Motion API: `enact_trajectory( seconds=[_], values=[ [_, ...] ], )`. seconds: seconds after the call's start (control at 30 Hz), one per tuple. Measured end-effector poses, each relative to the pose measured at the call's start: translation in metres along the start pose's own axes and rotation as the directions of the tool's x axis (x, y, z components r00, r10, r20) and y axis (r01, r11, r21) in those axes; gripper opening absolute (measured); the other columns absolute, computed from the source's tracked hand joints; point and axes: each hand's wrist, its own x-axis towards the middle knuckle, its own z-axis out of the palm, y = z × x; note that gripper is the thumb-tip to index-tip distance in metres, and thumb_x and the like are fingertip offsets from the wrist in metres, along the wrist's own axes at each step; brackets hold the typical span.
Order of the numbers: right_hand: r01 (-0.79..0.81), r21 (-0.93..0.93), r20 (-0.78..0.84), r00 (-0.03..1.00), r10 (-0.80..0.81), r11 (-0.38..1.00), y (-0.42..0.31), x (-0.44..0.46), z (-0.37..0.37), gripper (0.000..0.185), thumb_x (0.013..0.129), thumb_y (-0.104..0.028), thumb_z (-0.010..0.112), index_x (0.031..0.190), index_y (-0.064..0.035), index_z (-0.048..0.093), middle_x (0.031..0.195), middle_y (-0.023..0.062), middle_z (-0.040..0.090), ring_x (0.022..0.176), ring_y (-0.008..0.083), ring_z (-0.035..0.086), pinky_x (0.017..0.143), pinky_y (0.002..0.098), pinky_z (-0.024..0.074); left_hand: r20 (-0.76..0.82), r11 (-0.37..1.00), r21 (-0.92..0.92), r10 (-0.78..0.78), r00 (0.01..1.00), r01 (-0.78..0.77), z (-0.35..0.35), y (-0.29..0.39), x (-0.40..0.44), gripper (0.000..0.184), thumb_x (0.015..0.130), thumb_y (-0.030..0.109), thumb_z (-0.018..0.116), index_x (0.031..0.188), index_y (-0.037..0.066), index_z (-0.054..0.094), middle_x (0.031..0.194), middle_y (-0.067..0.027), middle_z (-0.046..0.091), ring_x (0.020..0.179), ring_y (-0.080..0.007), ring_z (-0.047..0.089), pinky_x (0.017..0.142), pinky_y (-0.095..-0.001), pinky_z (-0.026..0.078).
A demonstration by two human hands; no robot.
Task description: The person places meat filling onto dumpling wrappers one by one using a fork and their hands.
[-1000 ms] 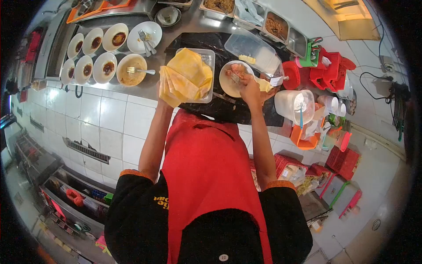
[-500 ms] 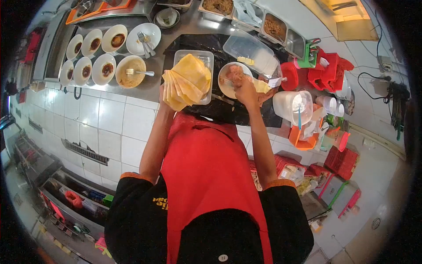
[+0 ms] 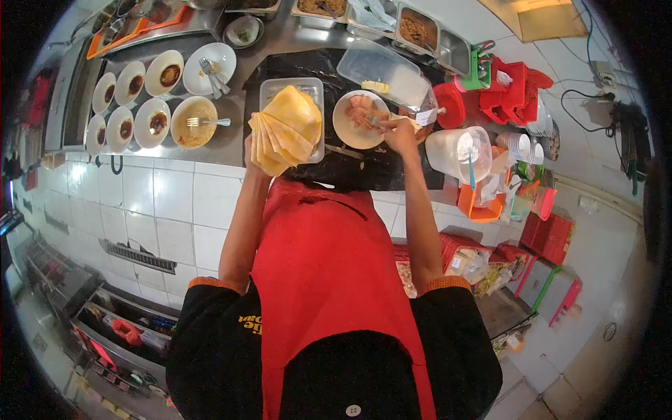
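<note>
My left hand is closed on a fanned stack of yellow dough wrappers, held over a clear plastic tray. At the white bowl of pink minced filling, my right hand is closed on what looks like a small metal fork. Its end is in the filling, and the fingers cover its handle. Just behind the bowl lies a pale yellow piece by a clear plastic container.
Several white bowls with dark sauce stand at left, beside a bowl with a fork and a plate of cutlery. Metal food pans line the back. A tub of white powder and red baskets stand at right.
My right hand has lowered to the bowl; the lump of filling raised above it before is now down in it. My left hand still holds the wrappers. The whole view has shifted slightly.
</note>
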Motion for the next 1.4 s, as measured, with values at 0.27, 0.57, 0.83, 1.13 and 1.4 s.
enact_trajectory(
  seconds=[0.27,0.57,0.83,1.13,1.4],
  values=[
    [-0.307,-0.254,-0.054,0.951,0.304,0.917,-0.039,-0.032,-0.053,0.019,0.078,-0.016,0.065,0.092,-0.0064,0.075,0.084,0.0218,0.069,0.084,0.0311,0.07,0.077,0.0386,0.0531,-0.058,0.96,0.265,0.107,0.993,-0.088,0.002,-0.002,-0.006,0.048,0.103,0.044,0.034,0.124,0.005,0.053,0.113,-0.0114,0.062,0.1,-0.0232,0.063,0.087,-0.0369,0.053],
    [-0.153,-0.106,0.055,0.986,0.159,0.983,0.011,-0.017,-0.025,0.02,0.077,-0.008,0.062,0.092,-0.0039,0.074,0.074,0.0161,0.069,0.066,0.0249,0.066,0.061,0.0354,0.0502,-0.063,0.94,0.338,0.077,0.995,-0.051,0.006,-0.006,-0.008,0.046,0.103,0.042,0.036,0.121,0.004,0.054,0.107,-0.0112,0.064,0.094,-0.0233,0.065,0.082,-0.036,0.055],
    [-0.357,0.28,0.398,0.888,0.23,0.891,0.0,-0.025,-0.07,0.027,0.082,-0.012,0.065,0.106,-0.0009,0.071,0.068,0.0047,0.066,0.049,0.0078,0.051,0.042,0.0229,0.0345,-0.086,0.9,0.437,0.025,0.996,0.016,-0.004,-0.01,-0.001,0.045,0.102,0.041,0.038,0.12,0.003,0.054,0.104,-0.0116,0.065,0.091,-0.0237,0.066,0.08,-0.0359,0.056],
    [0.096,0.411,0.135,0.977,-0.164,0.907,-0.136,-0.054,-0.083,0.026,0.088,0.004,0.06,0.111,-0.004,0.071,0.092,0.0035,0.066,0.075,0.0084,0.054,0.064,0.02,0.0422,-0.04,0.929,0.258,-0.263,0.964,0.264,0.036,-0.043,0.009,0.052,0.1,0.047,0.041,0.124,0.002,0.051,0.109,-0.0149,0.063,0.096,-0.0277,0.066,0.087,-0.0397,0.054],
    [0.339,0.434,-0.146,0.941,-0.306,0.834,-0.151,-0.051,-0.047,0.034,0.083,0.014,0.054,0.107,-0.0016,0.072,0.098,0.0078,0.065,0.074,0.0091,0.055,0.067,0.0209,0.0445,0.101,0.977,0.093,-0.2,0.975,0.191,0.069,-0.042,0.011,0.058,0.1,0.049,0.038,0.126,-0.001,0.05,0.117,-0.0172,0.061,0.102,-0.0281,0.064,0.091,-0.0416,0.052]
  ],
)
